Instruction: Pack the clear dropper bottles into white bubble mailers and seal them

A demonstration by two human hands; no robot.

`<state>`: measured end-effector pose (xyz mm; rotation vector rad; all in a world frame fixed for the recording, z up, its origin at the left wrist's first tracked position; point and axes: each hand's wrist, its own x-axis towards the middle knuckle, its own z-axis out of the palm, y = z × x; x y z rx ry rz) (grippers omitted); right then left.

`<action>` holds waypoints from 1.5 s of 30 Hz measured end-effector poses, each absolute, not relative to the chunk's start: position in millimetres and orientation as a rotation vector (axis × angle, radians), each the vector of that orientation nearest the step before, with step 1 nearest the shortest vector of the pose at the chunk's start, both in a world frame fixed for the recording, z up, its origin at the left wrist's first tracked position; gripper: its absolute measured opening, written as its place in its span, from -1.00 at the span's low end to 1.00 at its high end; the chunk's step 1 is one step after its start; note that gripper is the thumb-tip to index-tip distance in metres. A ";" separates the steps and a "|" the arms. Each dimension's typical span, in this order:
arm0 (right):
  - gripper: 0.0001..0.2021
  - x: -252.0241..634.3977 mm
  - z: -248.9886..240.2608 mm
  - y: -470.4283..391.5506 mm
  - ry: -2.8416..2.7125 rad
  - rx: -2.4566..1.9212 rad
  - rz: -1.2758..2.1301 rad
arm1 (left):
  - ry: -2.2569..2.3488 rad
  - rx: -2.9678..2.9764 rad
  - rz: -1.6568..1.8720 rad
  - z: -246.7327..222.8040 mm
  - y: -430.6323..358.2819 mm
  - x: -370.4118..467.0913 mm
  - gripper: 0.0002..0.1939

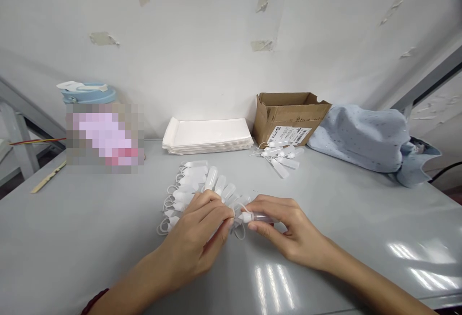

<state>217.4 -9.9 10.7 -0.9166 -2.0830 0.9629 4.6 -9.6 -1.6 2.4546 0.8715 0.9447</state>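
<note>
Bottle (263, 217) in right hand (288, 223) (partly hidden)

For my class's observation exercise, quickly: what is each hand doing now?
Left hand: fingertips pinched together at the bottle's tip.
Right hand: closed around a small clear bottle with a white cap.

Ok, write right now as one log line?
right hand: holding small bottle | left hand: pinched near its tip | table: more bottles, open box, white stack
</note>
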 end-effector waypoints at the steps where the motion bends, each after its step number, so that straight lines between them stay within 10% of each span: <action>1: -0.83 216.9 10.5 -10.0 -2.081 -0.911 0.964 | 0.866 2.450 0.946 -1.8 -9.7 4.8 -0.84; 45: -0.79 215.4 -0.6 -6.6 -2.124 -0.715 0.657 | 0.948 2.308 0.944 1.4 -13.9 9.6 -0.84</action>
